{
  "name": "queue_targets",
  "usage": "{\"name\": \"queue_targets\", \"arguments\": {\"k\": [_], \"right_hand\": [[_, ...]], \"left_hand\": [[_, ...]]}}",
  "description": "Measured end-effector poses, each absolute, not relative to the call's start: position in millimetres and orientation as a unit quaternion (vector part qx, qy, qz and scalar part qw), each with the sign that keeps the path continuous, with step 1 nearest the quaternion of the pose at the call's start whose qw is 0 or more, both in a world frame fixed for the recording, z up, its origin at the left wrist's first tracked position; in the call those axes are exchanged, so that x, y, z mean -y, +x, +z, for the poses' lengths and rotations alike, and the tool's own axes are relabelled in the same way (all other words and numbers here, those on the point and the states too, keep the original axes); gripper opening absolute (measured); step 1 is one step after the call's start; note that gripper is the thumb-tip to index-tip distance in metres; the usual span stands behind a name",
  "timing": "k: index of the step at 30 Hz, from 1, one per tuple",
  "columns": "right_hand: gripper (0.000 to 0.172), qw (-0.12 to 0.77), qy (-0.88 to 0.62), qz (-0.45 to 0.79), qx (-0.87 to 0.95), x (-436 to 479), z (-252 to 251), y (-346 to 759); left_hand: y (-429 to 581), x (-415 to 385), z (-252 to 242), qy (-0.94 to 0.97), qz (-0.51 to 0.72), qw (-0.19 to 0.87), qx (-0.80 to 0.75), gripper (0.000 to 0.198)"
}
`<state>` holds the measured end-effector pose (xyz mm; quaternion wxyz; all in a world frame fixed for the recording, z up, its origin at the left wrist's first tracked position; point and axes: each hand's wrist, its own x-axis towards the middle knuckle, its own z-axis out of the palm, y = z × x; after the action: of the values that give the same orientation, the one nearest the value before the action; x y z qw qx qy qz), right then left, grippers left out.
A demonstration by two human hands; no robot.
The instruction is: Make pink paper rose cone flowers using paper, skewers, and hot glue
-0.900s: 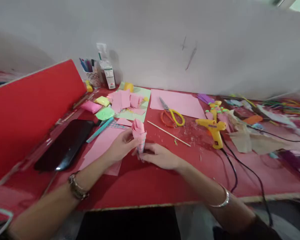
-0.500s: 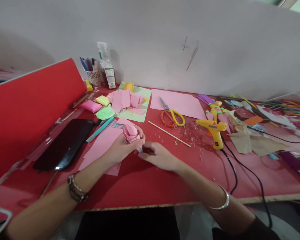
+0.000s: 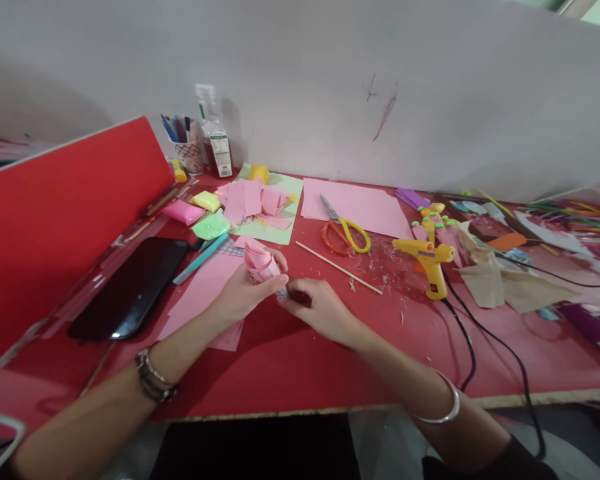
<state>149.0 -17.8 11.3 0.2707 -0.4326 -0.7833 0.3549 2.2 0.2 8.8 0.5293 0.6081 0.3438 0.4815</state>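
A pink rolled paper flower [image 3: 259, 261] lies tilted to the left in my left hand [image 3: 245, 291], whose fingers curl round it. My right hand [image 3: 316, 308] rests on the red table [image 3: 290, 363] just to the right, fingers pinched at the flower's lower tip. A pink paper sheet [image 3: 200, 293] lies under my left wrist. Both forearms reach in from the near edge, each with a bracelet.
Orange-and-yellow scissors [image 3: 344, 233] lie on a pink sheet [image 3: 355, 203]. A thin wooden stick [image 3: 337, 268], a yellow glue gun [image 3: 427, 260] with a black cable, cut pink pieces [image 3: 253, 200], a black phone [image 3: 130, 288], a red board [image 3: 60, 220] and a pen cup [image 3: 185, 150] surround the hands.
The paper flower went from upright to tilted left and lower in my left hand. My right hand slid slightly right and closed at its tip.
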Motion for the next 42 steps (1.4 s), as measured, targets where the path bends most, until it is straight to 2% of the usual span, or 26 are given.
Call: {"name": "queue_targets", "arguments": {"k": [8, 15, 21, 30, 36, 42], "right_hand": [[0.012, 0.241, -0.447, 0.297, 0.808, 17, 13, 151], [0.016, 0.165, -0.414, 0.272, 0.853, 18, 14, 149], [0.015, 0.208, -0.412, 0.299, 0.835, 17, 13, 153], [0.016, 0.25, -0.473, 0.312, 0.785, 16, 11, 154], [0.015, 0.262, -0.464, 0.327, 0.781, 16, 9, 156], [0.011, 0.199, -0.477, 0.266, 0.814, 16, 11, 156]], "left_hand": [[2, 1, 11, 0.608, 0.49, 0.491, -0.388, 0.007], [0, 3, 11, 0.641, 0.484, 0.474, -0.361, 0.004], [1, 6, 11, 0.65, 0.449, 0.5, -0.356, 0.024], [4, 7, 12, 0.75, 0.393, 0.397, -0.354, 0.004], [3, 9, 9, 0.782, 0.391, 0.359, -0.326, 0.006], [1, 12, 10, 0.8, 0.395, 0.319, -0.319, 0.001]]}}
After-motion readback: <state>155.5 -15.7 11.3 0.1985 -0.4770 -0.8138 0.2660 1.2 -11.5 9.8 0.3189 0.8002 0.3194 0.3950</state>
